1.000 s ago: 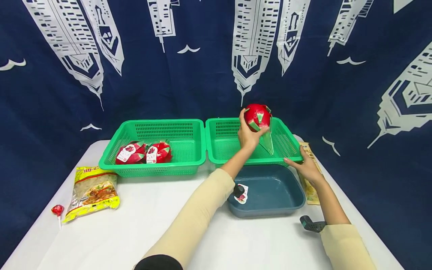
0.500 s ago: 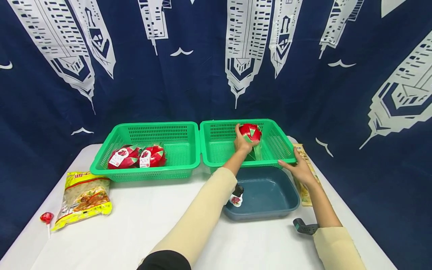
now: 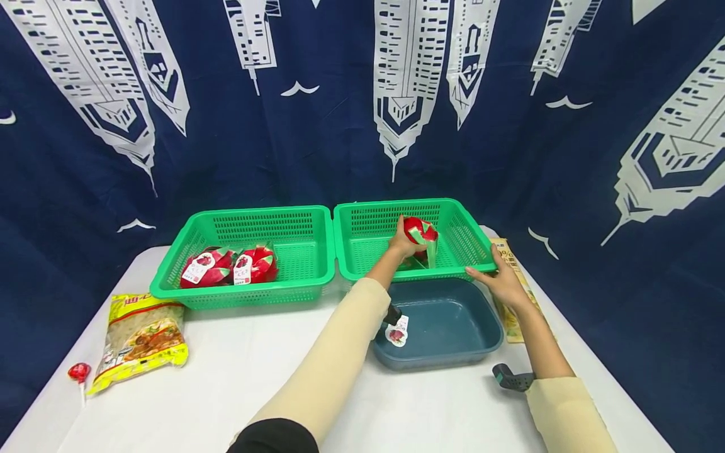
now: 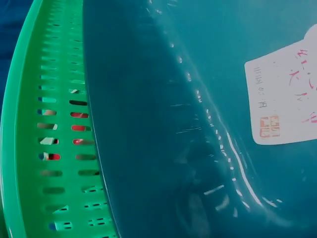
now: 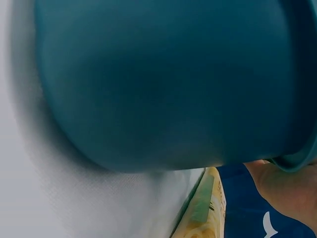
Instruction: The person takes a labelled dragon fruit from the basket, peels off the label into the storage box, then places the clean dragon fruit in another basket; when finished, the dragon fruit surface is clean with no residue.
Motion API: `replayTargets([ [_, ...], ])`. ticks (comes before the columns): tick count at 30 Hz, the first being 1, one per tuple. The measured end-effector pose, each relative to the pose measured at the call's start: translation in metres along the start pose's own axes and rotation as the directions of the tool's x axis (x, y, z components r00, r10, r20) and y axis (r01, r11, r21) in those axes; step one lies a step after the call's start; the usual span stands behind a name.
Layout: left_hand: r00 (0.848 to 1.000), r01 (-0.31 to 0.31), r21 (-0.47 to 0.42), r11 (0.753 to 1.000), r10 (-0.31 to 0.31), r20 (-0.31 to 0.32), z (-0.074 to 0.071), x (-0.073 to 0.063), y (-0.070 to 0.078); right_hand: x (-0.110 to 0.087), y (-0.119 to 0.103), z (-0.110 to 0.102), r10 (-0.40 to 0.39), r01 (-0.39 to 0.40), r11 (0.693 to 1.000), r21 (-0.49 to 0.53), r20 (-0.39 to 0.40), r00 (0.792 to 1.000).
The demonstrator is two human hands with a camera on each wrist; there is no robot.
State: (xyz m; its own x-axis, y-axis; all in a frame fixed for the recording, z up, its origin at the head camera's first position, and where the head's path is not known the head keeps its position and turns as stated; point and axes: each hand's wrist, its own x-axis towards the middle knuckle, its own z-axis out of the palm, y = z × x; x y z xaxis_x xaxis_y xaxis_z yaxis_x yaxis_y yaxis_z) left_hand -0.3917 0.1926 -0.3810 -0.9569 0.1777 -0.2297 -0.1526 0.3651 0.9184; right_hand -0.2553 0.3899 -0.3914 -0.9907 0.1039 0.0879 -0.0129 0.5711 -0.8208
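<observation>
In the head view, my left hand [image 3: 401, 244] holds a red dragon fruit [image 3: 432, 234] with green-tipped scales down inside the right green basket [image 3: 461, 245]. Its fingers reach behind the fruit, and the thumb lies across the near side. My right hand [image 3: 506, 280] grips the front right corner of that same basket, thumb below the rim. Two more dragon fruits, one [image 3: 206, 267] beside the other [image 3: 256, 264], lie in the left green basket [image 3: 303, 290] with white labels on them. The left wrist view catches bits of red through the basket's slots [image 4: 79, 128]; the left hand itself is hidden there.
A dark blue tub [image 3: 447, 327] stands before the right basket, with a white label [image 3: 398, 332] inside. A yellow food packet [image 3: 512, 314] lies right of it. At the left are a yellow-edged food bag [image 3: 141, 340] and a red lollipop [image 3: 79, 372]. A navy curtain hangs behind.
My left hand has lowered the dragon fruit from above the right basket down into it. My right hand keeps its grip on the corner. The head view has shifted slightly.
</observation>
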Motion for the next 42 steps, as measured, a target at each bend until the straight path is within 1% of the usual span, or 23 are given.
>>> replayTargets([
  [3,0.999,-0.026,-0.038,0.999,0.027,0.042,-0.009,-0.008,-0.001,0.0,-0.001,0.002,-0.003,0.003,1.0,0.017,0.009,1.0],
  [5,0.994,-0.069,-0.09,0.994,0.076,0.077,-0.019,-0.018,0.0,0.0,-0.002,0.004,-0.003,0.003,1.0,0.029,0.012,1.0],
  [8,0.978,-0.115,-0.195,0.974,0.145,0.147,-0.04,-0.04,0.006,-0.001,-0.003,0.006,-0.002,0.002,0.999,0.041,0.008,1.0],
  [10,0.967,-0.137,-0.227,0.964,0.18,0.179,-0.057,-0.056,0.01,-0.004,-0.006,0.007,0.017,-0.017,0.999,0.035,0.0,1.0],
  [11,0.964,-0.155,-0.218,0.963,0.196,0.18,-0.066,-0.065,0.011,-0.006,-0.007,0.007,0.032,-0.032,0.999,0.022,-0.005,0.999],
  [13,0.958,-0.231,-0.116,0.966,0.247,0.148,-0.085,-0.083,0.01,-0.01,-0.011,0.007,0.072,-0.072,0.997,-0.032,-0.025,0.997],
  [15,0.937,-0.344,0.044,0.938,0.34,0.084,-0.105,-0.1,0.003,-0.013,-0.018,0.008,0.113,-0.12,0.986,-0.113,-0.06,0.992],
  [17,0.898,-0.429,0.215,0.878,0.44,-0.004,-0.126,-0.116,-0.009,-0.017,-0.026,0.01,0.135,-0.154,0.966,-0.209,-0.102,0.986],
  [18,0.867,-0.466,0.283,0.839,0.496,-0.042,-0.138,-0.124,-0.016,-0.017,-0.031,0.012,0.133,-0.163,0.953,-0.257,-0.129,0.983],
  [20,0.81,-0.5,0.359,0.788,0.572,-0.127,-0.162,-0.139,-0.033,-0.019,-0.044,0.018,0.112,-0.163,0.932,-0.325,-0.169,0.979],
  [23,0.717,-0.515,0.406,0.755,0.639,-0.279,-0.2,-0.161,-0.062,-0.024,-0.065,0.038,0.011,-0.086,0.919,-0.385,-0.193,0.981],
  [24,0.681,-0.513,0.416,0.751,0.651,-0.336,-0.212,-0.167,-0.072,-0.026,-0.074,0.048,-0.034,-0.044,0.918,-0.394,-0.189,0.981],
  [25,0.65,-0.49,0.428,0.759,0.646,-0.4,-0.223,-0.172,-0.083,-0.028,-0.083,0.058,-0.082,0.007,0.92,-0.392,-0.173,0.981],
  [26,0.613,-0.459,0.443,0.77,0.635,-0.47,-0.233,-0.178,-0.093,-0.03,-0.092,0.069,-0.132,0.062,0.918,-0.391,-0.154,0.979],
  [27,0.579,-0.414,0.457,0.787,0.615,-0.535,-0.242,-0.183,-0.104,-0.032,-0.101,0.08,-0.18,0.118,0.916,-0.384,-0.13,0.975],
  [29,0.534,-0.283,0.461,0.841,0.538,-0.652,-0.259,-0.193,-0.122,-0.033,-0.122,0.103,-0.266,0.225,0.912,-0.344,-0.078,0.961],
  [30,0.53,-0.205,0.45,0.869,0.485,-0.696,-0.266,-0.197,-0.13,-0.033,-0.134,0.114,-0.305,0.273,0.905,-0.325,-0.052,0.951],
  [32,0.54,-0.075,0.408,0.91,0.381,-0.75,-0.276,-0.203,-0.145,-0.03,-0.157,0.137,-0.372,0.355,0.891,-0.283,-0.006,0.928],
  [33,0.558,-0.034,0.384,0.923,0.336,-0.759,-0.279,-0.205,-0.151,-0.028,-0.169,0.15,-0.406,0.396,0.881,-0.261,0.015,0.914],
  [34,0.575,-0.021,0.35,0.937,0.298,-0.762,-0.282,-0.205,-0.156,-0.025,-0.181,0.163,-0.432,0.427,0.871,-0.241,0.035,0.901],
  [36,0.61,-0.047,0.272,0.961,0.243,-0.754,-0.285,-0.204,-0.165,-0.018,-0.207,0.19,-0.471,0.475,0.857,-0.2,0.071,0.879],
  [38,0.635,-0.117,0.179,0.977,0.212,-0.743,-0.286,-0.201,-0.17,-0.01,-0.231,0.219,-0.494,0.503,0.852,-0.146,0.097,0.864],
  [42,0.671,-0.262,0.002,0.965,0.184,-0.718,-0.286,-0.194,-0.179,0.006,-0.271,0.273,-0.497,0.504,0.863,-0.028,0.12,0.859],
])
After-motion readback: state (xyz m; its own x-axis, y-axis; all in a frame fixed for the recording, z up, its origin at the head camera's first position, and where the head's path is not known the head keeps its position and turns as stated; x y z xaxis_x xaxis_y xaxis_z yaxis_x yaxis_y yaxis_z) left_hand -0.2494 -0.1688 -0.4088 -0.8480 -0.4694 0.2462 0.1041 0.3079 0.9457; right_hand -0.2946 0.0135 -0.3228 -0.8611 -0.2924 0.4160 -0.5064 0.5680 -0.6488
